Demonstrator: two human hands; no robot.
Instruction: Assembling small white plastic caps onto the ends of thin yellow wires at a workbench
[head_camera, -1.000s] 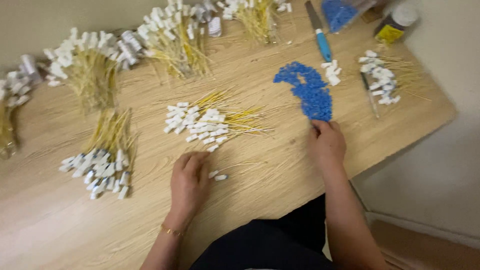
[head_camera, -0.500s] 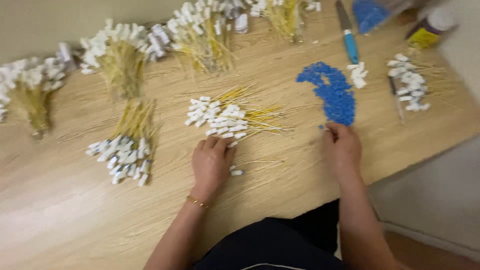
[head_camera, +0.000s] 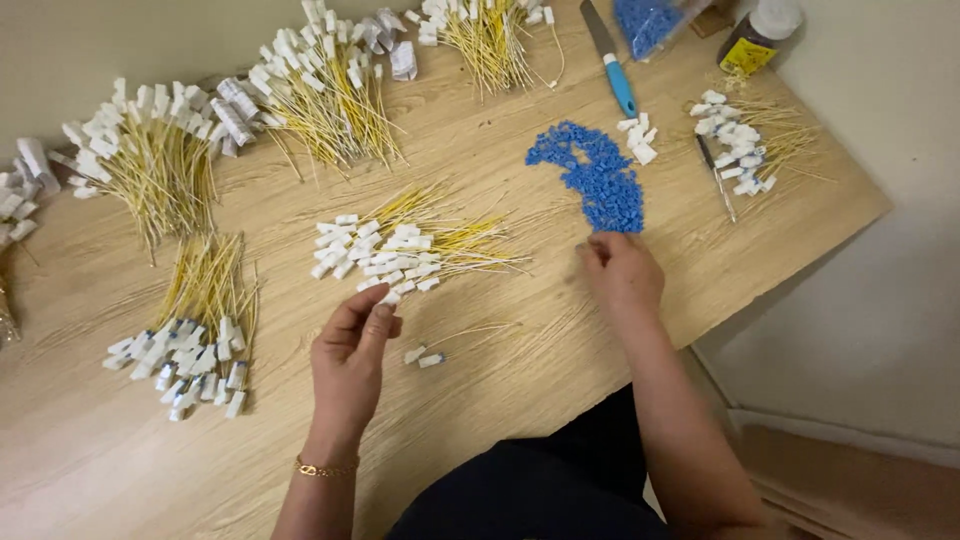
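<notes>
My left hand (head_camera: 350, 355) rests on the wooden table (head_camera: 520, 400), thumb and forefinger pinched at a white-capped yellow wire on the near edge of the middle bundle (head_camera: 400, 250). Two loose capped wires (head_camera: 428, 355) lie just right of that hand. My right hand (head_camera: 622, 272) has its fingers curled together at the near end of a heap of small blue plastic pieces (head_camera: 595, 180). Whether it holds a piece is hidden by the fingers.
Further bundles of white-capped yellow wires lie at the left (head_camera: 195, 335), far left (head_camera: 140, 160), back middle (head_camera: 320, 85), back (head_camera: 485, 30) and right (head_camera: 740, 135). A blue-handled knife (head_camera: 612, 60), a bag of blue pieces (head_camera: 650, 20) and a small bottle (head_camera: 760, 35) stand at the back right. The table's right edge drops to the floor.
My left hand has moved forward from the two loose wires to the near edge of the middle bundle. My right hand has stayed at the blue heap.
</notes>
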